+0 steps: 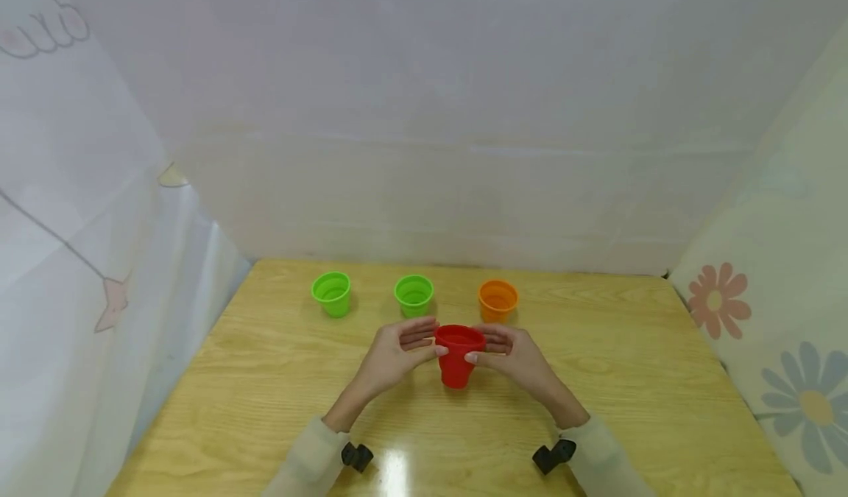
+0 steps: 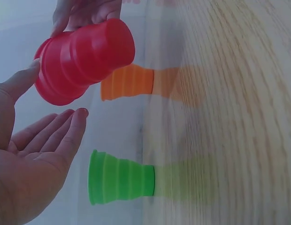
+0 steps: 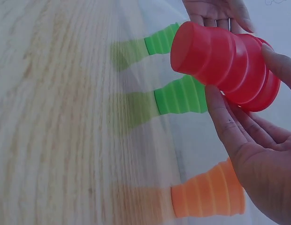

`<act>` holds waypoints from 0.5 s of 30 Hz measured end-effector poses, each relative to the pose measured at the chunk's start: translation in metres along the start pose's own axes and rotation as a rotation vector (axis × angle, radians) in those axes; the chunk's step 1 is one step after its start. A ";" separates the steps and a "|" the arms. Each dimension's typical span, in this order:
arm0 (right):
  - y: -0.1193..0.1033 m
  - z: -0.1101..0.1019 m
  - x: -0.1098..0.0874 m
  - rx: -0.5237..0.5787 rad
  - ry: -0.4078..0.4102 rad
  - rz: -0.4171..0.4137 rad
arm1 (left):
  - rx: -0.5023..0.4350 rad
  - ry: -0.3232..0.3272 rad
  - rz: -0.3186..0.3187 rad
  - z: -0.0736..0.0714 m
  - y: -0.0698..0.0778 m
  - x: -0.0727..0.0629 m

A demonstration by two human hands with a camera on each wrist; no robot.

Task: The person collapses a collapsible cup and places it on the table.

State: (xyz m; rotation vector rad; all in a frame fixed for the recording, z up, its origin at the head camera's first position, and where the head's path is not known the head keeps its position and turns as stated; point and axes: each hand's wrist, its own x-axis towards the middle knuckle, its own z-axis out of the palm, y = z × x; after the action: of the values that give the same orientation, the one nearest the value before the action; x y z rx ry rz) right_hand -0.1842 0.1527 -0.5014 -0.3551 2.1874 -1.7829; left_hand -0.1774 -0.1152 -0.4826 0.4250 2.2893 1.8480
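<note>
A red ribbed cup [image 1: 456,361] is held up over the table, mouth upward, between both hands. The right hand [image 1: 517,357] grips it, thumb on the near side by the rim and fingers around the far side. At the cup's left, the left hand [image 1: 397,353] has its thumb tip against the side near the rim. Its other fingers [image 2: 65,136] extend nearly straight, with a gap to the red cup [image 2: 84,61] in the left wrist view. The right wrist view shows the red cup's [image 3: 220,61] closed base toward the table.
Behind the hands, two green cups [image 1: 331,295] [image 1: 414,296] and an orange cup [image 1: 497,301] stand upright in a row on the wooden table [image 1: 232,379]. Pale sheets [image 1: 424,151] rise along the back and sides. Both wrists carry small black devices [image 1: 555,456].
</note>
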 end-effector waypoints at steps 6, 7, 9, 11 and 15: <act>-0.001 0.002 -0.001 0.015 -0.008 0.046 | -0.005 -0.018 -0.005 -0.001 -0.002 0.000; 0.000 0.002 0.000 0.019 -0.015 0.049 | -0.006 -0.021 -0.009 -0.001 -0.003 0.000; 0.000 0.003 0.000 0.032 -0.029 0.047 | -0.016 -0.031 -0.014 -0.001 -0.005 -0.001; 0.001 0.003 0.001 0.053 -0.050 0.037 | -0.022 -0.038 -0.017 0.000 -0.006 -0.002; 0.004 0.002 0.002 0.091 -0.080 0.023 | -0.003 -0.034 -0.013 0.001 -0.007 -0.001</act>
State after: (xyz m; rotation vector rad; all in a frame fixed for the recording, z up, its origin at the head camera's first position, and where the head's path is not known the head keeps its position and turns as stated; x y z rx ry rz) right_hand -0.1854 0.1505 -0.5056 -0.3718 2.0402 -1.8168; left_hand -0.1765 -0.1160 -0.4899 0.4365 2.2622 1.8235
